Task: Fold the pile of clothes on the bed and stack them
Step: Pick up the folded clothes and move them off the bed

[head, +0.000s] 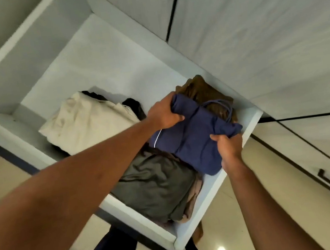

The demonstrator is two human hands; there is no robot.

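A: Where is the navy garment (pixel 194 139)?

B: In the white drawer (pixel 217 185), against its right wall. It is folded and sits on top of other clothes: a brown piece (pixel 208 92) shows behind it at the back right corner, and an olive one (pixel 156 182) lies under its near edge, towards the front.

A: And the person's hands?

B: Both hold it. The left hand (pixel 164 112) grips the fold's far left corner, fingers curled over the edge and thumb on top. The right hand (pixel 229 147) clamps the near right edge, thumb pressed on the cloth. So the garment spans the gap between the two grips.

A: Anything else in there?

B: A cream garment (pixel 85 120) lies at the back left, well apart from the hands, with something black (pixel 132 104) just beside it.
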